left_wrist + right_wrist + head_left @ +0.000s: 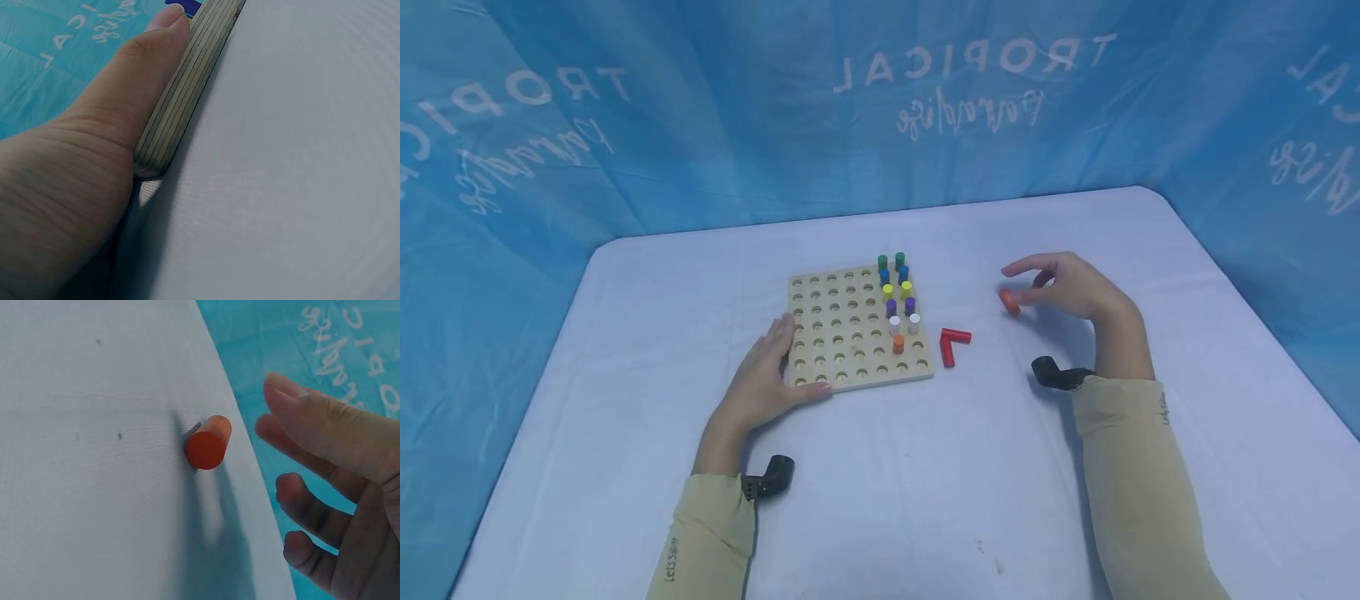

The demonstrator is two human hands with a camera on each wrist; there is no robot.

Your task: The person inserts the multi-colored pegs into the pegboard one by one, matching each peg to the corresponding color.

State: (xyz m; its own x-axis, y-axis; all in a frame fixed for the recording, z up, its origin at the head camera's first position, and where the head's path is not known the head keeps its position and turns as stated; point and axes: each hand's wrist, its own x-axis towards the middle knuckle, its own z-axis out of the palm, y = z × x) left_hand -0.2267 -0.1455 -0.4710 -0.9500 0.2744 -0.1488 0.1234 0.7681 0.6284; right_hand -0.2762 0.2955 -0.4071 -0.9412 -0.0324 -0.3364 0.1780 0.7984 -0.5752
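A light wooden pegboard (838, 329) lies flat, and my left hand (763, 375) grips its near left corner. The fingers are at its left side and the thumb (134, 78) runs along its near edge. Pairs of green, blue, yellow, purple and white pegs stand in its two right columns, with a single orange peg (898, 343) in the row nearer me. Farther right, my right hand (1071, 286) hovers with thumb and fingers spread beside a loose orange peg (209, 445) lying on the cloth. In the right wrist view, a gap shows between the fingertips and that peg.
Two red pegs (947, 350) lie on the white table (880, 483) just right of the pegboard, one end close to the other. A blue printed curtain (722, 125) hangs behind the table and along both sides. Each wrist wears a black camera (778, 473).
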